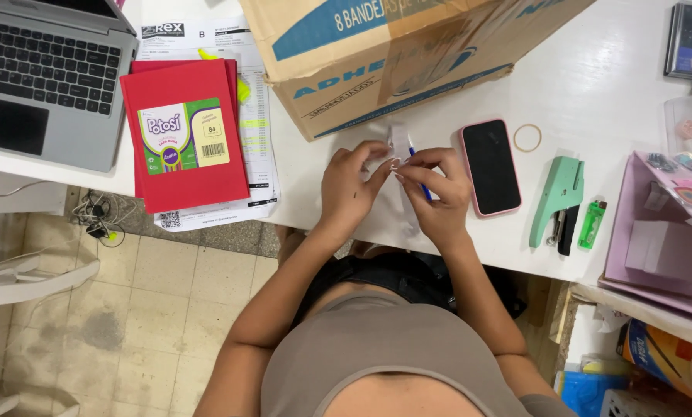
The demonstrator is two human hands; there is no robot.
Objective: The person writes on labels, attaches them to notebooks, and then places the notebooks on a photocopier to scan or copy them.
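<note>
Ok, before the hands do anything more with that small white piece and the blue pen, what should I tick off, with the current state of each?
1. Left hand pinching the small white paper piece: ok.
2. Right hand holding the thin blue pen: ok.
3. Pen tip exposed: cannot tell.
4. Pink-cased black phone lying apart from the hands: ok.
5. Mint green hole punch clear of the right hand: ok.
6. Big cardboard box crowding the white table just behind the hands: not ok.

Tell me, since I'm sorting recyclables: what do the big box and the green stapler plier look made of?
Box: brown corrugated cardboard, matte, with printed blue bands and a creased flap. Stapler plier: probably painted metal, smooth mint-green finish with a dark lower handle; plastic can't be ruled out.
</note>
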